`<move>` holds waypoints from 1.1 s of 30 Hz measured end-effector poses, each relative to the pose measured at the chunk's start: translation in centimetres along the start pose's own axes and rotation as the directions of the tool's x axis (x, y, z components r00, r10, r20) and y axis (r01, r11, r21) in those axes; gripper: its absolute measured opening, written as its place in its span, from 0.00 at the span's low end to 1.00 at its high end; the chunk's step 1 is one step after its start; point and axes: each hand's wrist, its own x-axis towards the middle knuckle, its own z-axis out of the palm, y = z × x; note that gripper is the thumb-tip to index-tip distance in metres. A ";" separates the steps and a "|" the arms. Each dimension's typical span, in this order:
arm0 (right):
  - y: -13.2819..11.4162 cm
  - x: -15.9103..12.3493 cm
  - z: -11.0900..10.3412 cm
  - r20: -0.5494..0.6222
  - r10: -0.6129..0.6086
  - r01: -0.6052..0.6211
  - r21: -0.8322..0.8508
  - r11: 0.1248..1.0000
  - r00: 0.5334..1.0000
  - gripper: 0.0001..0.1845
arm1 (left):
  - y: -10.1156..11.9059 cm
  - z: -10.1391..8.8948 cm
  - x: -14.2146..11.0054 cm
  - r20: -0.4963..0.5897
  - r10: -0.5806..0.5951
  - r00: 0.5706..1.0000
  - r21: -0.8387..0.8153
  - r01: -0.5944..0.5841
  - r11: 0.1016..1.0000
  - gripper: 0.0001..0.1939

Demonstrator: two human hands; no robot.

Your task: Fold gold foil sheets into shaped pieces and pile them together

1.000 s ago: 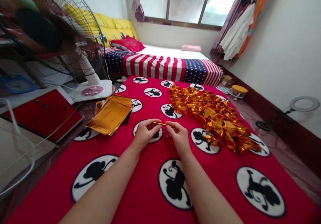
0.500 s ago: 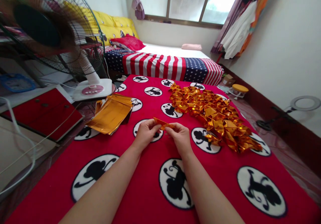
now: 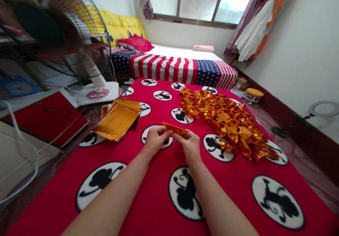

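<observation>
My left hand and my right hand meet over the middle of the red cloth. Between them they pinch a narrow folded sheet of gold foil paper, thumbs on its near edge. My fingers hide part of its lower side. To the left lies a stack of flat gold foil paper sheets, some edges fanned out. A heap of folded gold foil pieces spreads over the cloth on the right, with one piece at its near edge, close to my right hand.
An electric fan stands at the left, its blades blurred, beside a red-topped cabinet with a white cable. Beyond the cloth is a bed with a flag-patterned cover. A yellow stool and a ring light stand at the right.
The folded foil paper shows more of its length above my fingers, and my right thumb has shifted slightly left along its edge. The stack and heap look unchanged.
</observation>
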 end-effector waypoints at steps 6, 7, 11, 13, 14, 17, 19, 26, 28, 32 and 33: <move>0.6 0.2 -0.4 -0.011 -0.052 0.052 -0.051 0.997 0.999 0.11 | 0.1 0.1 -0.2 -0.005 0.015 1.000 0.122 -0.014 0.992 0.15; 0.6 0.2 -0.4 -0.008 -0.064 0.063 -0.064 0.996 0.998 0.11 | 0.1 0.2 -0.2 -0.005 0.017 1.000 0.116 -0.016 0.993 0.15; 0.4 0.4 -0.6 0.016 -0.125 0.126 -0.120 0.985 0.992 0.13 | 0.2 0.1 -0.1 0.013 0.015 1.000 0.082 -0.016 0.997 0.13; 0.4 0.5 -0.9 0.004 -0.158 0.157 -0.138 0.978 0.987 0.11 | 0.2 0.1 -0.1 0.028 0.008 1.000 0.071 -0.010 0.997 0.12; 0.4 0.6 -1.1 -0.007 -0.176 0.173 -0.145 0.974 0.984 0.10 | 0.3 0.1 -0.2 0.032 0.006 0.999 0.058 -0.008 0.998 0.14; 0.3 0.7 -1.5 -0.028 -0.260 0.248 -0.217 0.944 0.965 0.07 | 0.6 0.0 -0.2 0.031 -0.001 1.000 -0.018 0.002 1.000 0.26; 0.2 0.8 -1.7 -0.013 -0.313 0.297 -0.275 0.914 0.950 0.06 | 0.8 -0.1 -0.3 0.021 -0.012 1.000 -0.070 0.014 0.997 0.29; 0.4 1.0 -1.7 0.045 -0.319 0.317 -0.302 0.899 0.947 0.09 | 0.4 -0.2 -0.1 -0.060 -0.034 0.998 -0.135 0.026 0.990 0.25; 0.7 1.1 -1.8 0.062 -0.316 0.320 -0.303 0.898 0.947 0.10 | 0.4 -0.1 -0.1 -0.069 -0.040 0.997 -0.156 0.029 0.987 0.24; 1.0 1.1 -1.8 0.076 -0.293 0.303 -0.279 0.911 0.953 0.11 | 0.7 0.0 -0.2 -0.086 -0.076 0.993 -0.219 0.056 0.974 0.24; 0.9 1.0 -1.7 0.077 -0.284 0.294 -0.265 0.918 0.956 0.12 | 0.8 0.0 -0.2 -0.091 -0.082 0.993 -0.232 0.059 0.971 0.23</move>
